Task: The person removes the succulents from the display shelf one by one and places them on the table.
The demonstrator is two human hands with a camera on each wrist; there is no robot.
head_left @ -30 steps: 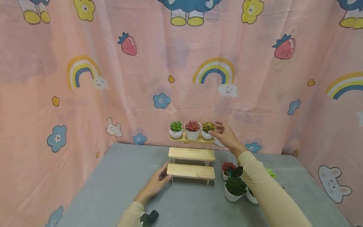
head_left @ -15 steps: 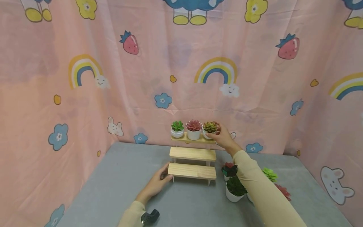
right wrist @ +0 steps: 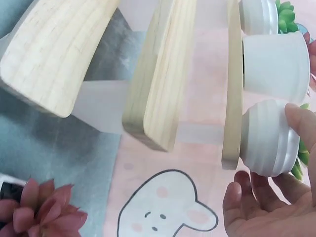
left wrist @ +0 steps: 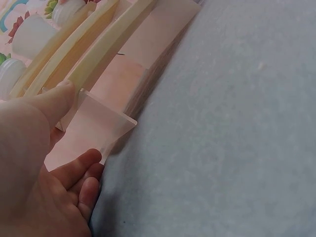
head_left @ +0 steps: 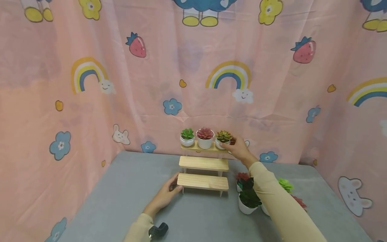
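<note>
A three-step wooden display stand [head_left: 203,182] with clear legs stands on the grey table. My left hand [head_left: 164,196] holds the left end of its lowest step; in the left wrist view, the thumb lies on the board's end and the fingers curl beside the clear leg. On the top step, at the right end, sits a yellow-green potted succulent [head_left: 224,137]. My right hand [head_left: 241,151] grips its ribbed white pot [right wrist: 270,138], thumb on one side and fingers on the other. Left of it stand a pink succulent [head_left: 205,137] and a small green succulent [head_left: 187,137].
Several more potted succulents stand right of the stand, partly behind the right sleeve: a dark green one [head_left: 249,201], a red one [head_left: 242,176] and a bright green one [head_left: 285,185]. A pink patterned curtain [head_left: 169,131] hangs close behind the stand.
My right hand has moved in from the right and closed round the yellow-green succulent's pot, which has barely moved. My left hand keeps its place on the stand.
</note>
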